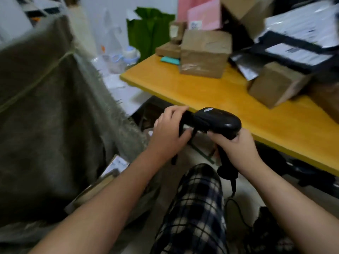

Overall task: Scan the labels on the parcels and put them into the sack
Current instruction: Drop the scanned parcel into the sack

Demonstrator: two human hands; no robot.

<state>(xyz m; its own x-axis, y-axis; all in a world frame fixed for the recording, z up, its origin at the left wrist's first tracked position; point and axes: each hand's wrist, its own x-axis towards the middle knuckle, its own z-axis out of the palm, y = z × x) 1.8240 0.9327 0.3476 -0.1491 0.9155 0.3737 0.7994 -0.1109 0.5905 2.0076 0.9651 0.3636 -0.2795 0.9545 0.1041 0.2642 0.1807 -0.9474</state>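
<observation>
Hands meet on the scanner, low centre of the frame, just under the table edge.

Right hand (236, 145) is wrapped round the handle of the black scanner (218, 120); left hand (168, 131) grasps a dark item (186, 119) at the scanner's nose, too blurred to say whether it is a small parcel. To scan well, I judge the label should face the window squarely, with a little gap, and both should be held steady. The edge of the yellow table (211, 92) runs just above the 2 hands, so lifting straight up risks a knock. Sack (45, 107) fills the left of the frame, its frayed edge near the left hand. Brown parcels (205, 52) and black mailers (293, 52) lie at upper right; the cable (233, 202) trails by the plaid knee (194, 208).
</observation>
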